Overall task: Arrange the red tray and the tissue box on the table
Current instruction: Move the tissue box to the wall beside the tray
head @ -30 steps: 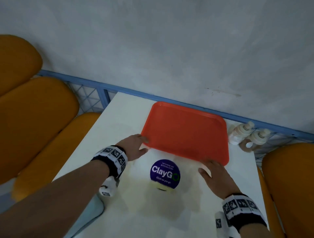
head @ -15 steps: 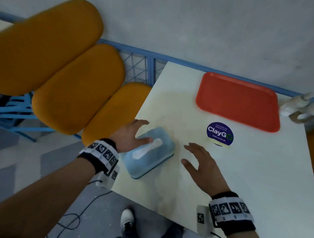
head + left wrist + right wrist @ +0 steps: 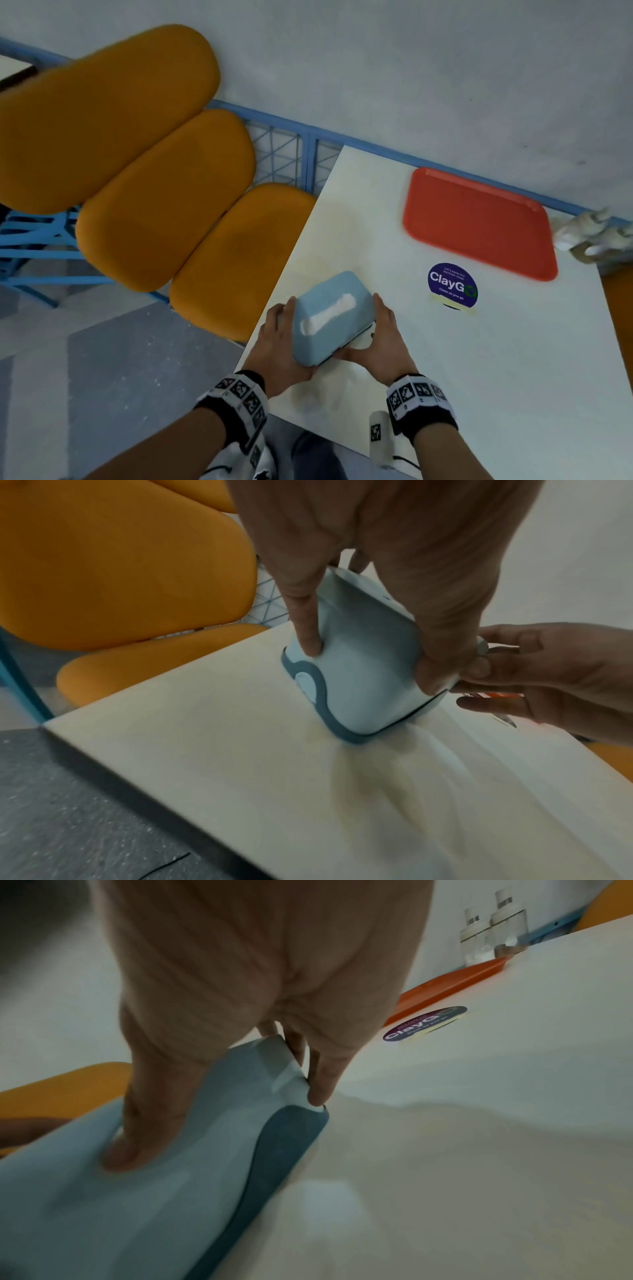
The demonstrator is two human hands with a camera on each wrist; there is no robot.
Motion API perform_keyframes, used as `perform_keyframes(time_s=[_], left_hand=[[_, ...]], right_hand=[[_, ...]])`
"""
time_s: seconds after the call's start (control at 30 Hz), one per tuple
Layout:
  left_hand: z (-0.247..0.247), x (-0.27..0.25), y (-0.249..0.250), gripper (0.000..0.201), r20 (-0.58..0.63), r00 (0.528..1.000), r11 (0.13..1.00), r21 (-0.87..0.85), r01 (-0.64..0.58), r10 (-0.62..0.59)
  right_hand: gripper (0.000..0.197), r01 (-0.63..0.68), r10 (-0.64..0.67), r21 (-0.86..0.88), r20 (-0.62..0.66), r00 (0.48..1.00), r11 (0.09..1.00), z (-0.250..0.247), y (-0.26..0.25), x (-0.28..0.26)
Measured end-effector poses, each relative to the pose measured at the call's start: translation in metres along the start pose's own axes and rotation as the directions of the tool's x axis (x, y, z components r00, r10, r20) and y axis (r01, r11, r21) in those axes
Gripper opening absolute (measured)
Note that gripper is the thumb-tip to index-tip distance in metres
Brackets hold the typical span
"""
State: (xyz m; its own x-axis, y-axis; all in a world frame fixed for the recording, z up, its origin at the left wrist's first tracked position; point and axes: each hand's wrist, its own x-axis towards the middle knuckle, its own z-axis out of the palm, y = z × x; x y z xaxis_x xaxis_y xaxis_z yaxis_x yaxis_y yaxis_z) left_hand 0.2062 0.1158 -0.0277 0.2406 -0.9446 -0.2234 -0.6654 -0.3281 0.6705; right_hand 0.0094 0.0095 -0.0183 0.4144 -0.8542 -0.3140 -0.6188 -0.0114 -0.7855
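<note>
A light blue tissue box (image 3: 330, 317) with a white tissue showing in its top slot sits tilted near the table's front left corner. My left hand (image 3: 279, 337) grips its left end, thumb and fingers round the box (image 3: 363, 669). My right hand (image 3: 375, 337) grips the right side, thumb on top and fingers at the darker blue base (image 3: 274, 1164). The red tray (image 3: 479, 222) lies empty and flat at the far side of the white table (image 3: 479, 359), against the wall.
A round purple ClayGo sticker (image 3: 452, 285) is stuck on the table between box and tray. Two bottles (image 3: 493, 931) stand right of the tray by the wall. Orange seat cushions (image 3: 164, 198) on a blue frame run along the table's left side.
Both hands left the red tray, which stays by the wall. The left hand reached the tissue box first; now the right hand has closed on it too, and the box is tilted.
</note>
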Motion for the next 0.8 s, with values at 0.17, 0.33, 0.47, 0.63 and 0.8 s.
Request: perform_keyframes(time_s=[0.17,0.33,0.47,0.63,0.8], left_hand=[[-0.013,0.049,0.012,0.127,0.029,0.999,1.000,-0.019,-0.014,0.014],[-0.031,0.136,0.035,0.127,-0.003,1.000,0.997,0.078,-0.024,0.024],[-0.047,0.224,0.065,0.125,0.006,0.999,0.995,0.092,-0.041,0.040],[-0.052,0.317,0.083,0.127,0.031,0.999,0.989,0.139,-0.043,0.039],[-0.055,0.391,0.093,0.128,0.100,0.994,0.981,0.181,-0.065,0.047]], right_hand=[[0.134,-0.008,0.007,-0.040,-0.024,1.000,0.999,-0.019,-0.007,0.041],[0.137,-0.013,0.010,-0.048,-0.052,0.999,0.999,-0.056,-0.018,0.117],[0.138,-0.008,0.001,-0.104,-0.071,0.998,0.995,-0.098,-0.031,0.194],[0.137,-0.036,0.007,-0.200,-0.144,0.990,0.979,-0.133,-0.027,0.278],[0.123,-0.069,0.035,-0.182,-0.186,0.982,0.981,-0.151,-0.016,0.340]])
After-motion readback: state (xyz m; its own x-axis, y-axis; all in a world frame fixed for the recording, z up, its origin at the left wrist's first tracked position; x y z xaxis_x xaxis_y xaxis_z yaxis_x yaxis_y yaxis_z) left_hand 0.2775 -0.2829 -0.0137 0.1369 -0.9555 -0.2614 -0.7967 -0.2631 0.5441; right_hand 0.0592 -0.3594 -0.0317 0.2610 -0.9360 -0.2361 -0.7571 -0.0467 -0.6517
